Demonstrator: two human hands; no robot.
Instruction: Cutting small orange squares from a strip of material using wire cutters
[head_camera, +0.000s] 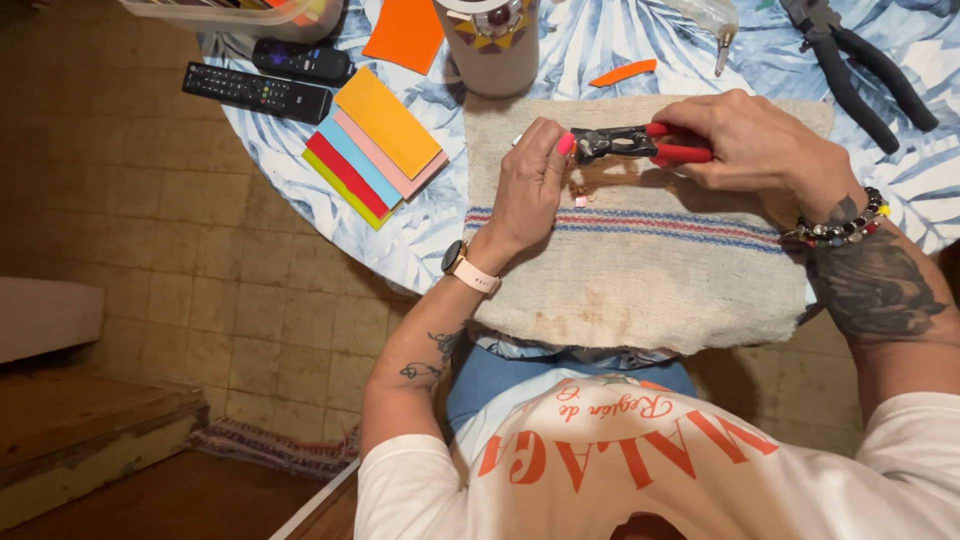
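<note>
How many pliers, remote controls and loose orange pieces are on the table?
Pliers: 2, the red-handled pliers in the right hand with the left hand at their tip, and the black-handled pliers
Remote controls: 2
Loose orange pieces: 2, orange sheet, orange sliver
Total: 6

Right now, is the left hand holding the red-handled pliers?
No, the right hand grips the red-handled pliers; the left hand only meets their tip.

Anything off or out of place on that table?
Minor only. The beige woven cloth hangs over the table edge and has brownish stains near its lower hem. A tiny pink scrap lies loose on it below the red-handled pliers, held by the right hand beside the left hand. Nothing spilled.
</note>
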